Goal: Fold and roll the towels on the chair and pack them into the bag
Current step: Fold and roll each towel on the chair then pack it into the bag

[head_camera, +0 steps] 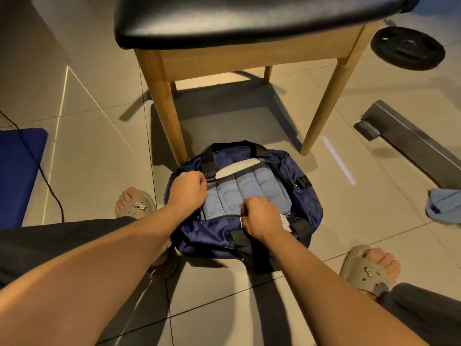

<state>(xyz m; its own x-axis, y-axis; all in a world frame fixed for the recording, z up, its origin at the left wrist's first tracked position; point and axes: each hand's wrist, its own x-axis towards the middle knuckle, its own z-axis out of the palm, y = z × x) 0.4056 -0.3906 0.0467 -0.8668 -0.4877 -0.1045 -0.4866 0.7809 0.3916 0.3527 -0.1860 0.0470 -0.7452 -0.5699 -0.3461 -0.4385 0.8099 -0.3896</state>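
Open navy bag (207, 233) before the chair (249, 18) holds light-blue rolled towels (249, 191) packed side by side.

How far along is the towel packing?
Mostly done: rolled blue towels lie side by side in the bag, and the visible chair seat holds none. In hand: the left hand and right hand grip the bag's opening edges. Left: closing it, perhaps; a blue cloth lies on the floor.
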